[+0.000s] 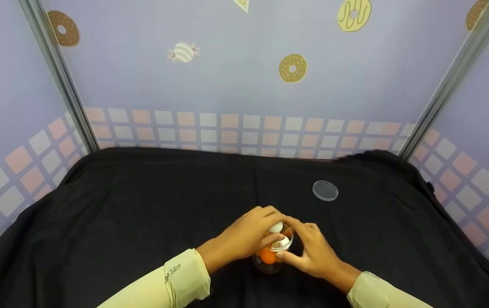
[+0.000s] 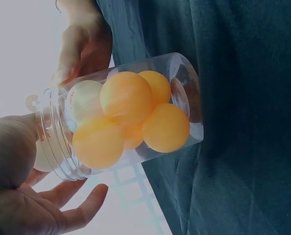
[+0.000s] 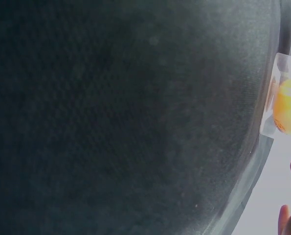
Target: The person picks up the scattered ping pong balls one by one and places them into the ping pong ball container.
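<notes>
A clear plastic jar [image 1: 268, 266] stands on the black cloth near the front edge, holding several orange balls [image 1: 267, 256]. My left hand [image 1: 266, 223] reaches over its mouth and holds a white ball [image 1: 275, 227] at the rim. My right hand [image 1: 289, 239] grips the jar's side with thumb and fingers. In the left wrist view the jar [image 2: 184, 93] shows orange balls [image 2: 125, 98] and one white ball [image 2: 84, 100] inside. Another white ball [image 2: 43, 157] sits at the mouth against my left hand [image 2: 18, 186], and my right hand [image 2: 81, 44] is on the far side. The right wrist view catches only the jar's edge [image 3: 275, 98].
A round clear lid [image 1: 325, 190] lies flat on the cloth behind and right of the jar. The black cloth [image 1: 141, 205] covers the whole table. Patterned walls close in the back and both sides, with metal posts [image 1: 62, 81] at the corners.
</notes>
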The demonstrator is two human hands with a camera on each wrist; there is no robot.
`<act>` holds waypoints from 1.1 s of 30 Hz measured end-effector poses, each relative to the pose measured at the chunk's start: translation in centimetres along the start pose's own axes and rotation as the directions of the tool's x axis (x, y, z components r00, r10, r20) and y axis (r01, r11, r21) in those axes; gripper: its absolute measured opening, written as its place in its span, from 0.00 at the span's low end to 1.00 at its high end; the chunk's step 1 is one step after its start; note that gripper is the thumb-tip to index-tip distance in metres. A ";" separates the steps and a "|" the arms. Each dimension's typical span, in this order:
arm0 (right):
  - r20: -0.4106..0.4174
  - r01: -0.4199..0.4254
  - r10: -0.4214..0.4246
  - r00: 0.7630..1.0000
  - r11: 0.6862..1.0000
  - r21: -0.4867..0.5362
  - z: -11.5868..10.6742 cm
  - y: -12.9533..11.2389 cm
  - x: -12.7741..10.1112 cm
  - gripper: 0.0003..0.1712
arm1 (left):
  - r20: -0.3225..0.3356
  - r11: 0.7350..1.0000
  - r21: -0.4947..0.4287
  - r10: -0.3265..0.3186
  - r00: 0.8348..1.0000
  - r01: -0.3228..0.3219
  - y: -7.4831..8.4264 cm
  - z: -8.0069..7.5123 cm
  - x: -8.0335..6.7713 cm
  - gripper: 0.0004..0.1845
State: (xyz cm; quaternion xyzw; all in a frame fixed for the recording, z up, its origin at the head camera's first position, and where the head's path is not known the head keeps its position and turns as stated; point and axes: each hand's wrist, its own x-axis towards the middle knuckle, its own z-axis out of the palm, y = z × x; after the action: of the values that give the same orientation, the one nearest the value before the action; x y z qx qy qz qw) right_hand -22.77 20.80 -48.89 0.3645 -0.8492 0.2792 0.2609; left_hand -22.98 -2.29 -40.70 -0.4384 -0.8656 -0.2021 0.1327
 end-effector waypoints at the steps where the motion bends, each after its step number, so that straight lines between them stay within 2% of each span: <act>1: 0.000 0.000 0.000 1.000 1.000 -0.001 0.0 0.0 0.0 0.47 | -0.001 1.000 0.000 0.000 1.000 0.000 0.0 0.0 0.0 0.19; 9: 0.005 -0.012 0.012 1.000 1.000 -0.010 -0.2 -0.1 0.0 0.47 | -0.022 1.000 -0.016 -0.013 1.000 0.012 0.1 -0.1 -0.2 0.21; 17: 0.011 -0.014 0.014 1.000 1.000 -0.012 -0.1 -0.1 0.1 0.48 | -0.015 1.000 0.007 -0.021 1.000 0.021 0.1 -0.2 -0.3 0.22; 25: 0.006 -0.013 0.013 1.000 1.000 -0.016 -0.1 0.0 0.2 0.47 | -0.006 0.998 -0.021 -0.056 0.998 0.056 0.0 -0.1 -0.2 0.22; 33: -0.002 -0.011 0.010 1.000 1.000 -0.021 -0.3 0.1 -0.1 0.46 | -0.008 0.999 0.015 -0.052 0.999 0.052 0.3 0.0 -0.1 0.22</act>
State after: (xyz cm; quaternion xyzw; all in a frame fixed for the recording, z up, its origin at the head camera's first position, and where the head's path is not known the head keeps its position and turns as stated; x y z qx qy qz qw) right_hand -22.68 21.09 -48.82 0.3569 -0.8537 0.2720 0.2643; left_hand -22.67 -2.13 -40.67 -0.4141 -0.8777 -0.2003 0.1341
